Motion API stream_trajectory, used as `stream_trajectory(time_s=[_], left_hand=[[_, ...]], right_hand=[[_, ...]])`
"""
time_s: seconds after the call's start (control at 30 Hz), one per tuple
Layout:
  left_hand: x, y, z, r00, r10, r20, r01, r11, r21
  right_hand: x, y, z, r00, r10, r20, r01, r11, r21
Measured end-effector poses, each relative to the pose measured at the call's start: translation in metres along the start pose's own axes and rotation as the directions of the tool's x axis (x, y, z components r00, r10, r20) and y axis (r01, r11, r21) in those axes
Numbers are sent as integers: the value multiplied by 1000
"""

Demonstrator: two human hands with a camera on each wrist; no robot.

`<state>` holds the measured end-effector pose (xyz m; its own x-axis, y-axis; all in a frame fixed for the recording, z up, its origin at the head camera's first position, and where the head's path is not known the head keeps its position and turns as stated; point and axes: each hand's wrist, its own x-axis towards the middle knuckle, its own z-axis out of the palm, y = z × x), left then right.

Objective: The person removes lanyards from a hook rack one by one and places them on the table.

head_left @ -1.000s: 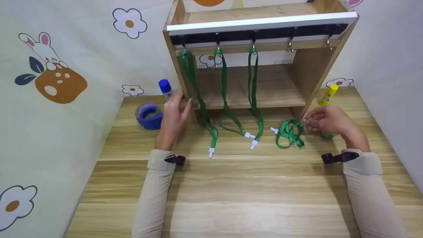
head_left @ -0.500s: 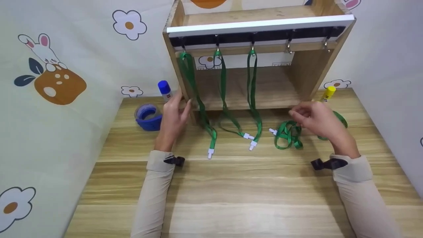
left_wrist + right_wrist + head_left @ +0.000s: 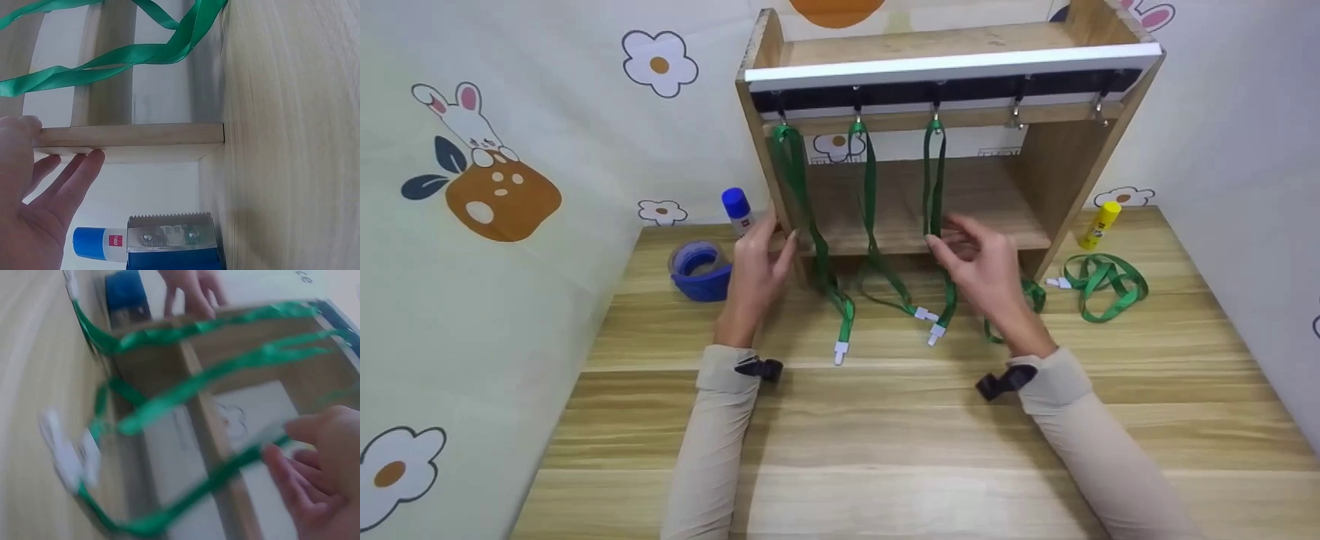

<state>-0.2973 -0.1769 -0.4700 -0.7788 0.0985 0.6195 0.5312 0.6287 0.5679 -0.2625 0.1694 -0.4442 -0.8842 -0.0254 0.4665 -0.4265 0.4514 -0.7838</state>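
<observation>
Three green lanyards hang from hooks under the top of a wooden shelf unit [image 3: 1039, 180]. My right hand [image 3: 979, 262] is in front of the third hanging lanyard [image 3: 936, 187], its fingers spread and loose, with a fingertip at the strap; the blurred right wrist view shows my right hand [image 3: 315, 467] beside that strap [image 3: 225, 377] without a clear grip. My left hand [image 3: 757, 259] rests with straight fingers on the shelf's left side panel [image 3: 129, 143]. Another lanyard [image 3: 1031, 296] lies on the table, partly hidden behind my right wrist. One more lanyard [image 3: 1102, 281] lies further right.
Two hooks [image 3: 1018, 112] on the right of the rail carry nothing. A blue glue stick [image 3: 737, 210] and a blue tape dispenser [image 3: 699, 266] stand left of the shelf, and a yellow glue stick [image 3: 1099, 223] stands to its right. Walls close in on the wooden table [image 3: 885, 450] on both sides.
My right hand let go of the lanyard at the right of the table and moved left and up to the third hanging lanyard. The left hand stayed on the shelf.
</observation>
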Motion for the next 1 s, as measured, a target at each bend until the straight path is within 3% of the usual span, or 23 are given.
stream_trajectory(time_s=[0.2, 0.5, 0.6, 0.7, 0.8, 0.9, 1.0], left_hand=[[-1, 1, 2, 1000, -4, 4, 4, 1000, 4], [0, 0, -1, 1000, -16, 7, 16, 1000, 4], [0, -1, -2, 1000, -19, 3, 19, 1000, 12], [-1, -1, -3, 1000, -22, 4, 22, 1000, 13], [-1, -1, -3, 1000, -31, 1, 31, 999, 12], [0, 0, -2, 999, -46, 12, 46, 999, 1], [-1, 0, -2, 998, -56, 27, 56, 998, -11]], right_hand=[[6, -13, 19, 985, -65, -158, 69, 997, 19], [6, -17, 16, 971, -53, -235, 61, 998, 26], [7, -24, 11, 944, -105, -313, 130, 990, 62], [8, -35, 4, 898, -181, -401, 231, 970, 79], [9, -44, -4, 864, -249, -438, 315, 945, 84], [8, -45, -11, 868, -285, -408, 350, 932, 95], [3, -38, -16, 898, -281, -337, 330, 939, 96]])
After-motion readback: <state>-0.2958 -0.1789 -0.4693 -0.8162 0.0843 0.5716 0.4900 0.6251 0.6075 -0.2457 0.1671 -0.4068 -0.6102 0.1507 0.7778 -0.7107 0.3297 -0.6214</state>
